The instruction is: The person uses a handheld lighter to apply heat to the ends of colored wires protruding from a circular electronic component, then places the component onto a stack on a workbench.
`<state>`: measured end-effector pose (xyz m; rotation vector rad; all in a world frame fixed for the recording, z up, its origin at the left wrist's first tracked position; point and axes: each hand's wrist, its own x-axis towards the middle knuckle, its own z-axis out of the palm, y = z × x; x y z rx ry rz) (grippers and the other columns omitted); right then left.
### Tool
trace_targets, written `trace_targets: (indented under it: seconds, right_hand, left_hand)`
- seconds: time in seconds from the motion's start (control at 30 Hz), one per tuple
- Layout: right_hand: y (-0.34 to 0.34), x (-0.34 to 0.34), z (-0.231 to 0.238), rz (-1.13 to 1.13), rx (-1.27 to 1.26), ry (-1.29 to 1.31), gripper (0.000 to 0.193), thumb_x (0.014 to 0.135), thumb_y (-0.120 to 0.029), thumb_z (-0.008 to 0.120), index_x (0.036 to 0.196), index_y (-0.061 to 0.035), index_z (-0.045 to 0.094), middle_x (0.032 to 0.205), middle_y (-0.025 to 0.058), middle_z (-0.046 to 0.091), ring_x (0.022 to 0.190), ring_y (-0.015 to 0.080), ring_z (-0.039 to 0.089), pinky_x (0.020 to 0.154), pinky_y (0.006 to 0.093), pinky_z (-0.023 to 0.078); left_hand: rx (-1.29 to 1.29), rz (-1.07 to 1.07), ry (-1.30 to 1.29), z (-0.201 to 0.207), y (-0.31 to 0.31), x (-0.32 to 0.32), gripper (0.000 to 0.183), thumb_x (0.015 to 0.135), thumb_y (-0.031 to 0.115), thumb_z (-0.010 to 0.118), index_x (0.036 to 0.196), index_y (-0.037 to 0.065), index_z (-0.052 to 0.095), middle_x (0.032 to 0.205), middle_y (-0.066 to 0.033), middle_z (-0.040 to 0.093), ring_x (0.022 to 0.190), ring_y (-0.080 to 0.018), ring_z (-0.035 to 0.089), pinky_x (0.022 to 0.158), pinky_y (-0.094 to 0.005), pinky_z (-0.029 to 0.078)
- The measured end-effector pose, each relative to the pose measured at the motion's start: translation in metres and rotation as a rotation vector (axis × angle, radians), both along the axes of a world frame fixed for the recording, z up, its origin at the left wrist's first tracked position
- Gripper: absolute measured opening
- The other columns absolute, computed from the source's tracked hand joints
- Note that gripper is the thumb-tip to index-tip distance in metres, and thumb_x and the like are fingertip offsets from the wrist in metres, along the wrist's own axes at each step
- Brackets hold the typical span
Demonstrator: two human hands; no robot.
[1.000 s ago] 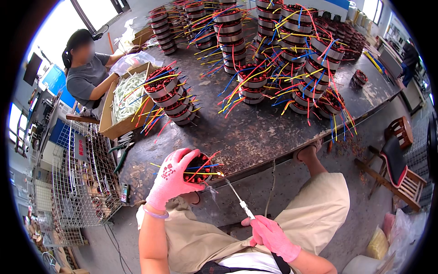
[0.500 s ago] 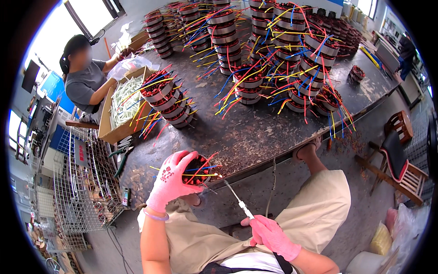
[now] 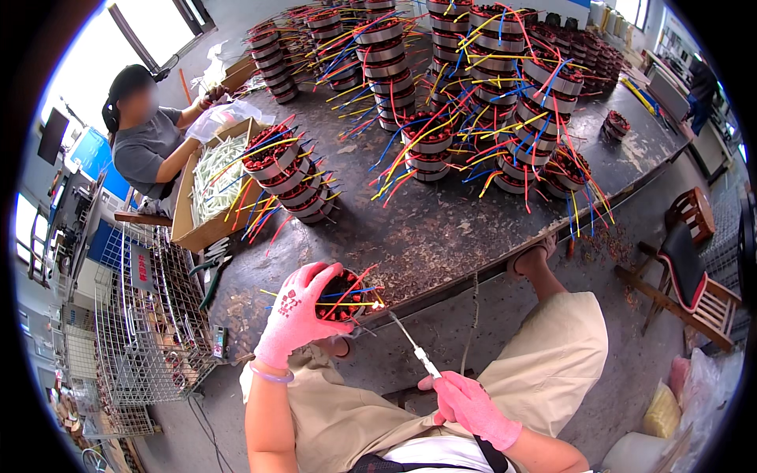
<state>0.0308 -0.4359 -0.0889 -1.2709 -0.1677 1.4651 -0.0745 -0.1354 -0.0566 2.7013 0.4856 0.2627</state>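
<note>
My left hand point(image 3: 296, 311), in a pink glove, is wrapped round a motor stator point(image 3: 337, 298) at the near table edge. Red, blue and yellow wires stick out of the stator's windings. A small bright orange flame point(image 3: 379, 305) glows at the end of the yellow wire. My right hand point(image 3: 473, 406), gloved in pink too, grips a thin metal rod tool with a white handle point(image 3: 426, 362). The rod's tip points up and left, just short of the flame. Fingers of the left hand hide part of the stator's side.
Tall stacks of wired stators point(image 3: 386, 63) fill the far table point(image 3: 378, 236); a shorter stack point(image 3: 292, 177) stands nearer. A box of white sleeves point(image 3: 221, 177) sits by a person point(image 3: 146, 142) at the left. Wire cages point(image 3: 150, 315) stand left, a chair point(image 3: 682, 276) right.
The flame at the yellow wire's end looks larger and brighter. Both hands, the stator and the rod tool have hardly moved.
</note>
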Motion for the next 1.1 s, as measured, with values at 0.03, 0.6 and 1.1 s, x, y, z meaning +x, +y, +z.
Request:
trace_targets:
  seconds: [0.03,0.6,1.1]
  right_hand:
    - [0.0,0.0002,0.0006,0.007,-0.004,-0.011,0.034,0.104,-0.023,0.044,0.119,0.0013,0.062,0.061,0.0004,0.043,0.056,0.0092,0.047,0.062,0.0284,0.051]
    - [-0.0019,0.0003,-0.0041,0.025,0.045,-0.046,0.035,0.104,-0.025,0.043,0.118,0.0013,0.062,0.061,0.0015,0.044,0.055,0.0103,0.049,0.062,0.0289,0.051]
    - [-0.0002,0.0001,0.0013,0.012,0.03,-0.028,0.035,0.104,-0.025,0.043,0.117,0.0018,0.062,0.061,0.0011,0.043,0.056,0.0095,0.047,0.062,0.0284,0.051]
  left_hand:
    - [-0.006,0.001,0.0,0.0006,-0.0001,0.0003,0.089,0.055,0.028,0.088,0.135,0.008,0.054,0.132,-0.0174,0.053,0.122,-0.0386,0.052,0.105,-0.0456,0.042]
    - [-0.005,0.004,0.003,-0.0003,0.0004,-0.0002,0.089,0.055,0.028,0.088,0.135,0.008,0.054,0.132,-0.0173,0.053,0.122,-0.0384,0.052,0.105,-0.0451,0.042]
    - [-0.034,0.005,0.01,-0.0002,0.0004,-0.0002,0.091,0.054,0.027,0.089,0.135,0.008,0.053,0.133,-0.0168,0.052,0.123,-0.0384,0.051,0.106,-0.045,0.041]
